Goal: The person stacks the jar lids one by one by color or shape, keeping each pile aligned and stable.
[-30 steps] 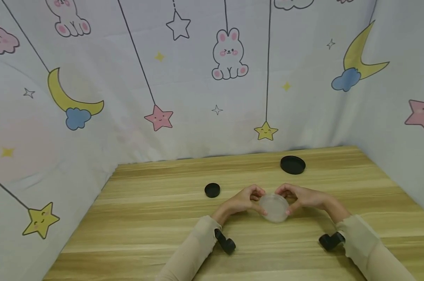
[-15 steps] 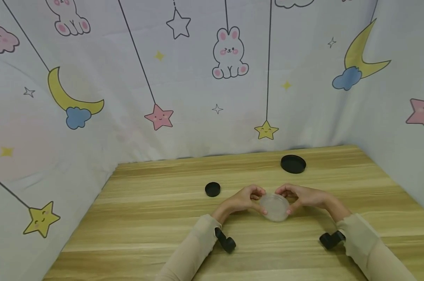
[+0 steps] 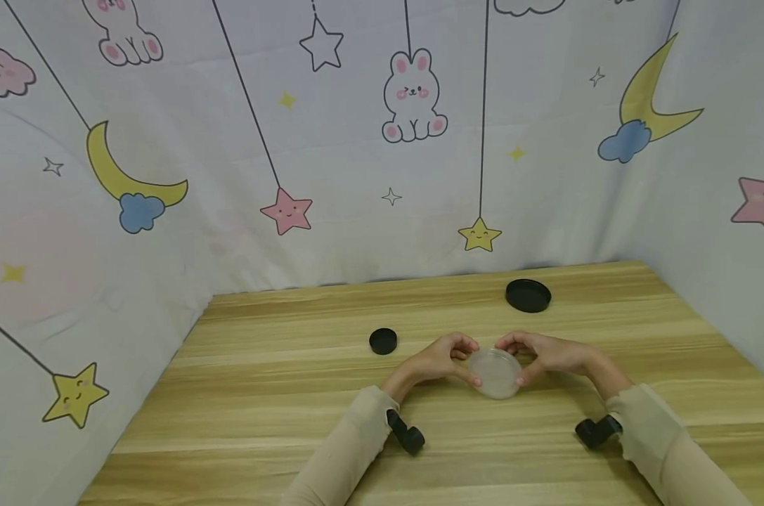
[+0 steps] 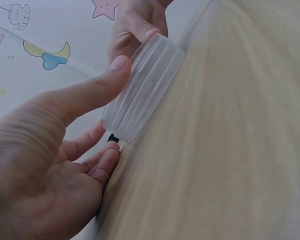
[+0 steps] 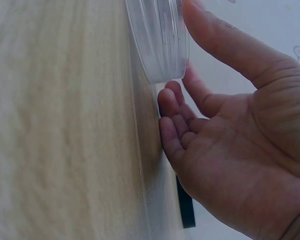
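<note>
A shallow, round, translucent plastic container is between the two hands, right of the table's middle. My left hand grips its left edge, and my right hand has the right edge between thumb and fingers. From the left wrist, the container shows ridged sides, with the left thumb at the rim and the other fingers curled below. In the right wrist view, the right hand pinches the container with thumb and index finger. Whether its underside touches the table cannot be made out.
A small round black lid-like piece lies left of the left hand. Farther back on the right is a larger, shallow black one with a raised rim. A printed white cloth hangs behind the wooden table and along both sides.
</note>
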`<state>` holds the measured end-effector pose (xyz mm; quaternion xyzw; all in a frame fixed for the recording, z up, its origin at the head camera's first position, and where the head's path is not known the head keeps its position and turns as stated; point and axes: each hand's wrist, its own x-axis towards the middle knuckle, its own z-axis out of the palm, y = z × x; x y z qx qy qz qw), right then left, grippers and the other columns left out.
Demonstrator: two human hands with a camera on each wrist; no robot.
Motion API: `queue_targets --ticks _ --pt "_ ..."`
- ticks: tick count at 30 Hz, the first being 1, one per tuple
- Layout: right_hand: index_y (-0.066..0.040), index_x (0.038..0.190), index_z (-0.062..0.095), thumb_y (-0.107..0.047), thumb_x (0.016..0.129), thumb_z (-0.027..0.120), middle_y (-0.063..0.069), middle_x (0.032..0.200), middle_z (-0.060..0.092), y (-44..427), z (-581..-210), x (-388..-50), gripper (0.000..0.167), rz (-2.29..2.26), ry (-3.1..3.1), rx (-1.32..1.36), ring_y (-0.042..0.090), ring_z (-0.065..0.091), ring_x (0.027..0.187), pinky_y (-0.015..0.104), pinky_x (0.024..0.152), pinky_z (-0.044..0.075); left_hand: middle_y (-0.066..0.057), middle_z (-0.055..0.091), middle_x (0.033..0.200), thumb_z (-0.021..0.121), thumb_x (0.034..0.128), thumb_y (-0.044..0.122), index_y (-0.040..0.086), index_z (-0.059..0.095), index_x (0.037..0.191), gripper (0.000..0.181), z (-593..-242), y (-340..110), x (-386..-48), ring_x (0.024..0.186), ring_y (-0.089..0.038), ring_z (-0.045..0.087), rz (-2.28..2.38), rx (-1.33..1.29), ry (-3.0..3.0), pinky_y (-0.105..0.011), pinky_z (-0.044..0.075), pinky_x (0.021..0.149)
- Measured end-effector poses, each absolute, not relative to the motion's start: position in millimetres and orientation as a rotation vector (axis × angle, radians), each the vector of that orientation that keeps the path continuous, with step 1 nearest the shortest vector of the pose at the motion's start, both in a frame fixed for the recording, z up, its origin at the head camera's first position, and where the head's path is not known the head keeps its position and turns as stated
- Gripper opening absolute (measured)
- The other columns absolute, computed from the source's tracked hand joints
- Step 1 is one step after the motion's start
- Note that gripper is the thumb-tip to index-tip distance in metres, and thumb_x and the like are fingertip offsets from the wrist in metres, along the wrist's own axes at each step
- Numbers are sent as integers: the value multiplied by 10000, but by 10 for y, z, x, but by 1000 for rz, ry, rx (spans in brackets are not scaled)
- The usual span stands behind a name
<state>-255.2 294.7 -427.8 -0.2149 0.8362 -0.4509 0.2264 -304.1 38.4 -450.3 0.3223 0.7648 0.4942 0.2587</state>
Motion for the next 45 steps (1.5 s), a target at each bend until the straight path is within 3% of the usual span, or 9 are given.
queue_targets --ticks 12,20,23,27,31,35,38,41,45 --pt "95 1381 382 -187 815 785 255 1395 442 2962 -4281 -2568 749 -1265 2298 -585 318 447 1262 287 1015 423 -47 556 1259 784 774 7 48 539 1235 523 -4500 377 -3042 1103 -77 522 1372 865 2047 -202 430 1000" --pt "122 1393 363 -196 905 684 278 1367 461 3008 -4297 -2579 665 -1350 2277 -535 165 483 1179 160 917 442 -103 553 1308 710 873 116 42 513 1307 482 -4465 406 -3059 1127 -108 534 1428 856 2008 -261 448 1010" --pt "118 1415 340 -214 950 626 293 1365 451 3027 -4286 -2606 639 -1398 2291 -504 229 482 1212 178 917 462 -108 547 1341 701 889 194 68 501 1341 511 -4417 437 -3091 1161 -142 540 1436 837 2024 -306 450 1017" --pt "79 1451 308 -245 982 577 299 1395 422 3054 -4242 -2669 630 -1498 2357 -423 289 485 1247 294 964 497 -133 520 1382 698 892 232 57 474 1385 569 -4343 530 -3175 1183 -187 540 1481 814 2031 -348 480 987" --pt "74 1456 303 -260 1003 545 313 1412 417 3113 -4210 -2745 613 -1609 2445 -315 93 549 1133 395 1004 498 -165 505 1403 687 901 236 33 446 1412 600 -4283 661 -3289 1187 -223 540 1552 774 2044 -365 503 965" --pt "80 1440 339 -287 1006 543 291 1379 449 3221 -4197 -2774 604 -1640 2597 -174 -75 522 982 387 982 506 -187 497 1416 683 906 235 25 443 1410 597 -4237 821 -3407 1201 -251 539 1590 741 2066 -392 511 967" --pt "76 1436 357 -285 1004 546 279 1354 460 3305 -4199 -2793 594 -1610 2719 -69 17 538 1008 375 953 508 -204 478 1437 680 910 222 17 444 1411 591 -4216 904 -3487 1230 -283 527 1606 726 2069 -432 507 977" --pt "68 1462 328 -267 1005 545 298 1412 415 3401 -4203 -2821 606 -1608 2754 20 259 539 1145 438 1002 471 -203 472 1452 679 912 215 11 445 1417 593 -4209 962 -3559 1257 -314 523 1607 718 2073 -458 502 983" --pt "75 1504 226 -209 1002 546 333 1508 285 3517 -4198 -2874 659 -1655 2708 68 471 344 1351 549 1101 353 -172 451 1487 671 922 212 10 413 1448 620 -4221 1012 -3646 1298 -318 511 1578 723 2067 -450 486 1016"
